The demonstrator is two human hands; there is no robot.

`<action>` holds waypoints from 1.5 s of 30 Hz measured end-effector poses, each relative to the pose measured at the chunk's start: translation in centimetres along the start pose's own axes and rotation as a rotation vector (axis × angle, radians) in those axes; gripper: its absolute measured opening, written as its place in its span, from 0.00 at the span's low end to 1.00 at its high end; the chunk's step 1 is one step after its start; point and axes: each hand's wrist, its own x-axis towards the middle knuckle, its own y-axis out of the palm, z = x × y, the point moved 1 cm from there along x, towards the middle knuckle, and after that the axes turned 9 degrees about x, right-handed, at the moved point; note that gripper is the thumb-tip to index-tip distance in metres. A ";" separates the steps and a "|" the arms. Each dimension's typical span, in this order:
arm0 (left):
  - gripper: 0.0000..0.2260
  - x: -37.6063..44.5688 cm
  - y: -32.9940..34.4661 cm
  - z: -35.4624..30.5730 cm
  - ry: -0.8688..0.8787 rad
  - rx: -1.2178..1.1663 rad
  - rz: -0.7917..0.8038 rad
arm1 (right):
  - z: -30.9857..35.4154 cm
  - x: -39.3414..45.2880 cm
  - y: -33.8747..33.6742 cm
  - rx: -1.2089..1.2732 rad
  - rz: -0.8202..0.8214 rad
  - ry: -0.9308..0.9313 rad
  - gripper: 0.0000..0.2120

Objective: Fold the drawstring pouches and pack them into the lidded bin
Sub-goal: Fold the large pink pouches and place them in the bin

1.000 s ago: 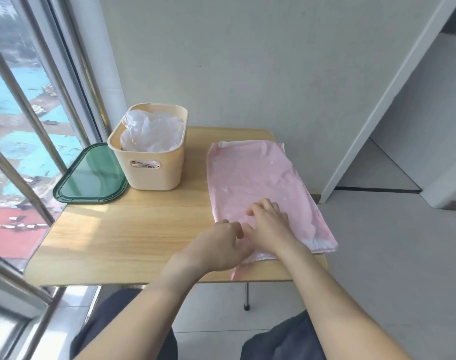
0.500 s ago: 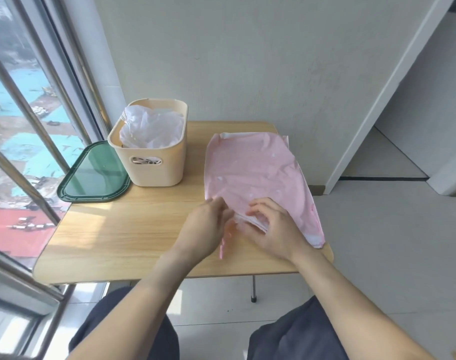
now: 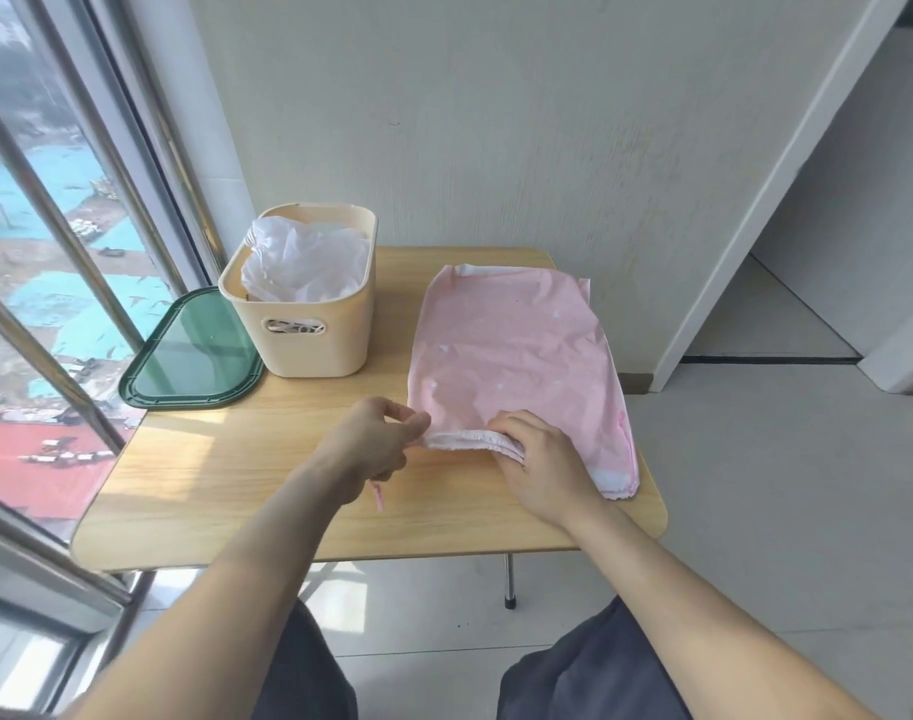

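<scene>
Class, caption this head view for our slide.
Both hands, left hand and right hand, fold pink pouch beside open bin.

Wooden table point(image 3: 246, 491) against pale wall point(image 3: 496, 122); window point(image 3: 38, 262) left, sunlit; grey tiled floor point(image 3: 755, 485).
</scene>
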 end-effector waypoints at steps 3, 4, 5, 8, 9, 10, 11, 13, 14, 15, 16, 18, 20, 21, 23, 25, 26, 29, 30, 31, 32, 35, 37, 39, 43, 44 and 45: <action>0.14 -0.4 -1.4 -0.5 0.057 0.407 0.101 | -0.1 -0.1 0.1 -0.004 0.018 0.027 0.15; 0.16 -0.4 -1.9 -0.6 0.085 0.545 0.129 | -0.2 -0.1 0.1 -0.001 0.027 0.037 0.17; 0.17 -0.5 -2.3 -0.9 0.113 0.683 0.150 | -0.1 -0.1 0.0 0.005 0.031 0.041 0.17; 0.20 -1.0 -3.6 -1.6 0.203 0.712 0.239 | 0.1 0.0 -0.1 0.037 0.018 0.046 0.16; 0.20 -1.2 -4.0 -1.7 0.229 0.544 0.266 | 0.2 0.0 -0.1 0.041 0.004 0.039 0.14; 0.20 -1.3 -4.4 -1.7 0.270 0.341 0.251 | 0.2 0.0 -0.1 0.041 -0.008 0.032 0.13; 0.19 -1.2 -4.8 -1.7 0.319 0.151 0.195 | 0.3 0.0 -0.1 0.037 -0.012 0.031 0.12; 0.18 -1.0 -4.8 -1.5 0.373 -0.225 0.063 | 0.5 -0.1 0.0 0.032 0.002 0.049 0.13; 0.18 -0.9 -4.3 -1.5 0.383 -0.420 0.034 | 0.5 -0.1 0.0 0.028 0.013 0.057 0.13; 0.19 -1.0 -3.6 -1.7 0.381 -0.595 0.047 | 0.5 -0.1 0.0 0.021 0.026 0.061 0.13; 0.20 -1.1 -2.7 -1.9 0.371 -0.723 0.087 | 0.6 0.0 0.0 0.013 0.035 0.062 0.13; 0.26 -1.4 -0.6 -2.5 0.333 -0.819 0.175 | 0.7 0.1 0.0 -0.006 0.054 0.066 0.14; 0.26 -1.1 1.5 -2.7 0.253 -0.709 0.185 | 0.7 0.2 0.0 -0.031 0.084 0.089 0.16; 0.24 -0.7 2.5 -2.7 0.217 -0.556 0.156 | 0.8 0.2 0.0 -0.037 0.103 0.100 0.18; 0.21 0.4 4.0 -2.3 0.232 -0.024 0.087 | 0.9 0.4 -0.1 -0.026 0.164 0.108 0.20; 0.20 1.1 5.1 -1.8 0.294 0.488 0.052 | 1.1 0.6 -0.6 -0.079 0.283 0.100 0.22; 0.21 1.2 5.4 -1.7 0.300 0.625 0.052 | 1.2 0.6 -1.0 -0.125 0.345 0.110 0.24; 0.19 1.7 5.7 -1.6 0.280 0.776 0.058 | 1.4 0.5 -3.6 -0.133 0.429 0.171 0.29; 0.18 2.0 5.7 -1.5 0.274 0.797 0.060 | 1.4 0.4 -4.7 -0.131 0.417 0.189 0.27; 0.18 2.3 5.8 -1.5 0.265 0.806 0.065 | 1.3 0.2 -6.0 -0.147 0.402 0.212 0.24; 0.18 2.6 5.8 -1.4 0.251 0.793 0.063 | 1.1 -0.1 -7.3 -0.172 0.389 0.247 0.21; 0.18 3.1 5.6 -1.2 0.194 0.715 0.039 | 0.4 -1.1 -10.7 -0.257 0.378 0.335 0.20; 0.16 3.2 5.5 -1.2 0.175 0.684 0.034 | -0.2 -1.7 -12.2 -0.299 0.366 0.348 0.20; 0.15 3.3 5.5 -1.2 0.156 0.656 0.036 | -0.9 -2.1 -13.1 -0.307 0.343 0.352 0.16; 0.14 3.5 5.2 -0.6 0.098 0.489 0.014 | -2.0 -3.2 -13.9 -0.339 0.419 0.384 0.08; 0.14 3.5 5.0 -0.4 0.091 0.449 0.011 | -2.2 -3.4 -13.9 -0.322 0.430 0.400 0.07; 0.15 3.5 4.8 -0.3 0.087 0.420 0.009 | -2.4 -3.6 -14.0 -0.302 0.420 0.407 0.07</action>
